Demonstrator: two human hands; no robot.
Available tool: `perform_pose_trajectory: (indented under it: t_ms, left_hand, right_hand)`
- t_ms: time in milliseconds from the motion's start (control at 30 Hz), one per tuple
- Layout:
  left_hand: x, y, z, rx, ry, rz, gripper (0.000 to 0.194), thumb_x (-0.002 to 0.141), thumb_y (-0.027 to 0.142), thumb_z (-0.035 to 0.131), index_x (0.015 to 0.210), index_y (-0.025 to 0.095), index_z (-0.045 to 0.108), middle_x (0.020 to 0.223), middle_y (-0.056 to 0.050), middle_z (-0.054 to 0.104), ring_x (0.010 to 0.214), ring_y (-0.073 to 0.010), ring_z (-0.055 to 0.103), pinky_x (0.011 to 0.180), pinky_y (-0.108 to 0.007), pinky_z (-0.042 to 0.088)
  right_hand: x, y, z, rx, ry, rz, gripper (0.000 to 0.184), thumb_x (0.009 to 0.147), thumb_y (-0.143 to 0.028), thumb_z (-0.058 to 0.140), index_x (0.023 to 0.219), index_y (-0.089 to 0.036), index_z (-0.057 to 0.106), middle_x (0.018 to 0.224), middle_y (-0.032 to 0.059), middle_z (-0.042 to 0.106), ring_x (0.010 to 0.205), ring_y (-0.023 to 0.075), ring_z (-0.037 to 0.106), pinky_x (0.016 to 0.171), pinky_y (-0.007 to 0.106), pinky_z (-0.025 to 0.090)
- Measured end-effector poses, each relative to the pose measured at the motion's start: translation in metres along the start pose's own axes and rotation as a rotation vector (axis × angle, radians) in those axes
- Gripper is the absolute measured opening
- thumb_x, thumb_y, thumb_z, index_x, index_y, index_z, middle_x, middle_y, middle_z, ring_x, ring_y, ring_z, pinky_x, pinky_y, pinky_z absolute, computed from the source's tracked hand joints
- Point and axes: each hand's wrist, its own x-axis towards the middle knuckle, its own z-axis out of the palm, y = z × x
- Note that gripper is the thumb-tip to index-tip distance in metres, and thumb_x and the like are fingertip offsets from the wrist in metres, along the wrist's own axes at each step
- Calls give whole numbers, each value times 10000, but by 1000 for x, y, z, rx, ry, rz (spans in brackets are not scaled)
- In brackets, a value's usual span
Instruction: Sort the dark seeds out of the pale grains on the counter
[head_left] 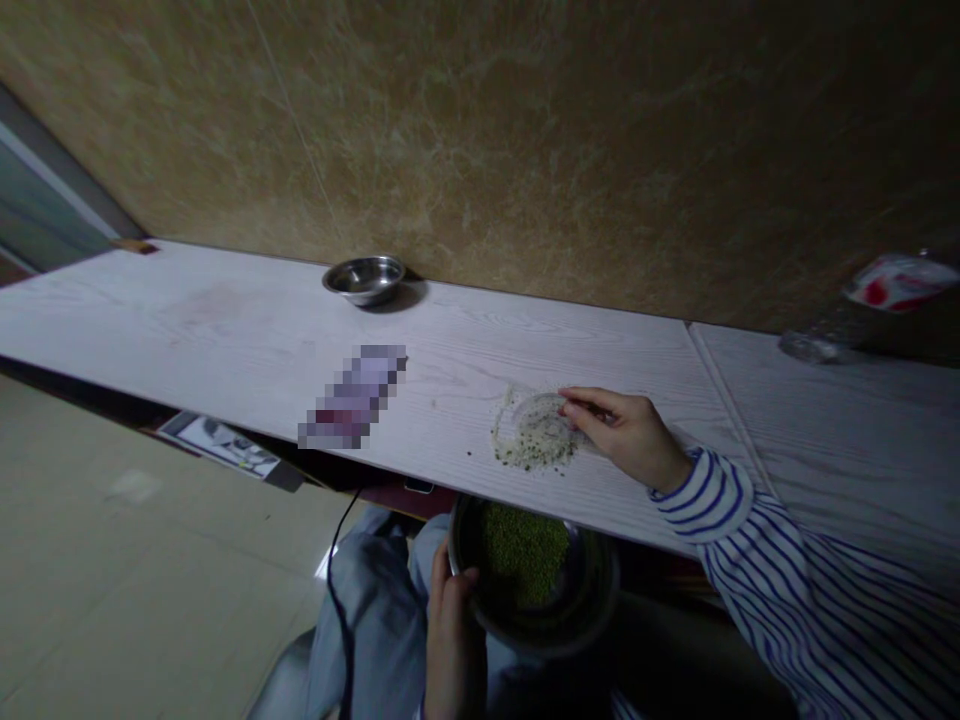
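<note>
Left hand (454,625): grips rim of metal bowl (551,647) below table (450,440) edge, green beans (525,552) inside. Right hand (636,440): fingers bent at scattered bits (536,452) on table; pinch unclear.

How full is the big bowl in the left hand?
The big bowl is partly full: green beans lie inside, with bare metal showing beside them.

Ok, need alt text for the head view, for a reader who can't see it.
The right hand reaches over a scatter of small green and pale bits on a whitish table, while the left hand holds a metal bowl of green beans below its edge. Behind are a small metal bowl and, far right, a clear bottle.
</note>
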Motion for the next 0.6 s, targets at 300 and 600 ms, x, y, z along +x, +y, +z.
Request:
perform_pose_trajectory:
  t_ms: [300,600]
  left_hand:
    - [1,6,1,48,24,11,642,817,527,837,1389,238,816,1396,-122,836,1363,-422,729,1232,-553,530]
    - [-1,5,6,55,12,17,621,794,530,827,1348,250,816,1426,-126,818,1449,-443,678,1261,-584,504]
  right_hand:
    - [-26,-13,-5,107,52,107,413,890,-547,936,1114,-200,953,922,116,921,760,282,903,722,402,794]
    - [-37,-9,-1,64,89,112,379,910,-512,905,1120,-199,947,927,120,925,743,277,901,708,382,781]
